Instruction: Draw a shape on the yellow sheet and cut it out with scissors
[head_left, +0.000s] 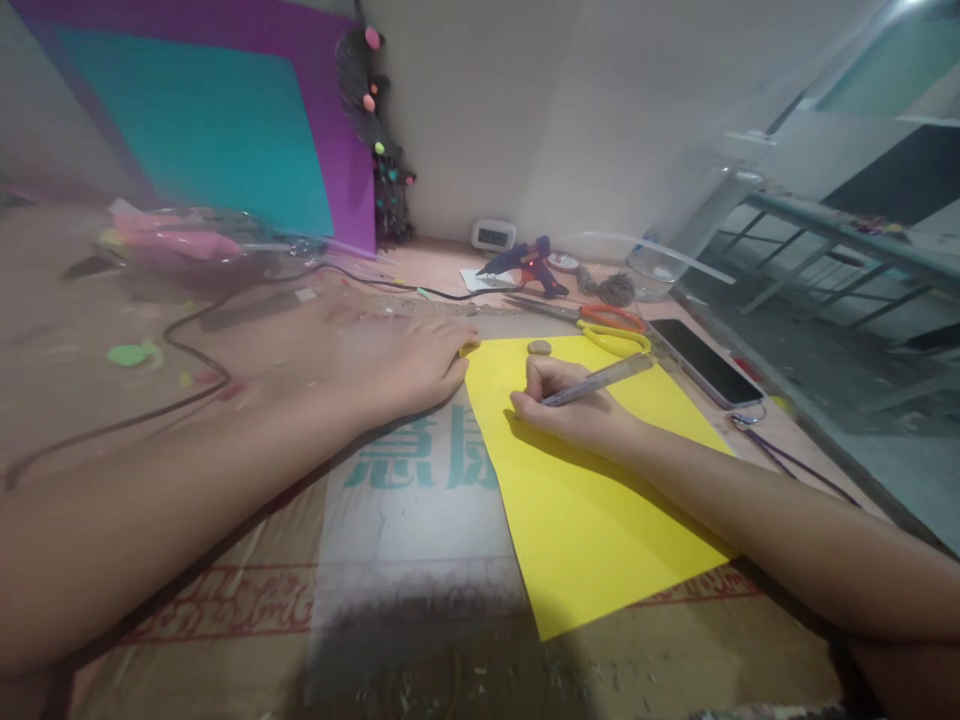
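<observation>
The left hand (420, 368) lies flat, fingers extended, at the upper left corner of a yellow sheet (600, 530) on the counter (274, 375); the right hand (581, 408) pinches a clear pen (601, 380) over that sheet. A small grey lump (539, 348) sits just beyond the right hand, near scissors (576, 314) with orange and yellow handles and a dark-screened phone (705, 362)

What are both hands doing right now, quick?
Left hand: open, holding nothing that shows, fingers at a corner of the yellow paper.
Right hand: closed around a pen, over the paper.
</observation>
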